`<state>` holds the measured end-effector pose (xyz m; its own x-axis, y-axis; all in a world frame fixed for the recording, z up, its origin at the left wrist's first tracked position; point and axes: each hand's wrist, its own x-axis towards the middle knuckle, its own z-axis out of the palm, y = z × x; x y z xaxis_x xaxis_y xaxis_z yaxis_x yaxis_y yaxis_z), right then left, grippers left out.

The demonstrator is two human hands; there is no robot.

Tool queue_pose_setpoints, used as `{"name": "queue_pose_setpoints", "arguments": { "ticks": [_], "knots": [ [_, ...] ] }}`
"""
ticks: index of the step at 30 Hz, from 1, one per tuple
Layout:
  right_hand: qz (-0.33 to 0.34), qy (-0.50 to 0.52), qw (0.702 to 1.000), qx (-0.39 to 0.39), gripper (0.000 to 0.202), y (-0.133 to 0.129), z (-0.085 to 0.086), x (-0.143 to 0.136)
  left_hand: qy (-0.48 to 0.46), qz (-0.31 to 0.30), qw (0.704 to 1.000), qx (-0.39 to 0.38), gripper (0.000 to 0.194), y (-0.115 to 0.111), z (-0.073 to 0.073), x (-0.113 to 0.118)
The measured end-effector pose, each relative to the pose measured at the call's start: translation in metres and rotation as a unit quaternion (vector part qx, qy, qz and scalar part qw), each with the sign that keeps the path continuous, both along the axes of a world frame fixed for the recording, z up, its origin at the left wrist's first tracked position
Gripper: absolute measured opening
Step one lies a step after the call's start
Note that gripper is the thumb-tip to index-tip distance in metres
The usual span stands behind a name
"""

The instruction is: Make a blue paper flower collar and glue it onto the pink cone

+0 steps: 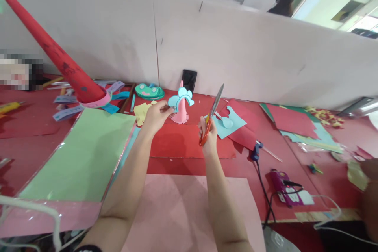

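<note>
My left hand (158,114) pinches a light-blue paper cutout (180,98) with a scalloped, cloud-like edge and a curved inner cut. Behind the cutout stands a small pink paper cone (182,111) with a fringed base. Closed around the orange handles of a pair of scissors (214,110), my right hand (209,134) keeps the blades pointing up and away, apart from the cutout. Beside that hand lies a light-blue paper sheet (236,121) with a cut-out edge and a small rounded blue piece (227,122) on it. A red board (177,143) lies below both hands.
A tall red paper cone (71,67) rises at left, near green sheets (79,157). A phone (189,80) leans on the partition (236,47). At right are a glue gun (256,150) with its cord and a purple power strip (280,183). Another person's arm (370,204) shows far right.
</note>
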<state>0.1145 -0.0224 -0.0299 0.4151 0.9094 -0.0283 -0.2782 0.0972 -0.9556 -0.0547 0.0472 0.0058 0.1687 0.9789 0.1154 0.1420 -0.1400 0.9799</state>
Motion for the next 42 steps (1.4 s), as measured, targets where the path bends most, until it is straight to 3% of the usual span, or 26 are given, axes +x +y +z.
{"name": "queue_pose_setpoints", "arguments": {
  "ticks": [7,12,20,26,34,42],
  "knots": [
    [0.020,0.008,1.000,0.003,0.039,-0.006,-0.027,0.000,-0.013,-0.076,0.997,-0.013,0.029,-0.004,0.008,-0.005],
    [-0.011,0.036,0.999,0.017,0.040,-0.002,-0.031,0.006,0.030,-0.167,0.982,-0.078,0.024,-0.002,0.001,0.000],
    [-0.058,0.035,0.997,0.029,0.047,0.003,-0.037,0.020,0.125,-0.224,0.964,-0.073,0.016,0.000,-0.010,0.006],
    [-0.005,0.024,1.000,0.019,0.045,0.000,-0.037,0.018,0.076,-0.213,0.971,-0.078,0.031,0.001,-0.013,0.013],
    [0.030,-0.001,1.000,0.010,0.042,0.000,-0.039,0.007,0.087,-0.174,0.976,-0.100,0.013,0.005,-0.021,0.017],
    [0.017,0.020,1.000,-0.006,0.041,0.001,-0.043,0.008,0.093,-0.173,0.975,-0.103,0.018,0.006,-0.021,0.018]
  ]
}}
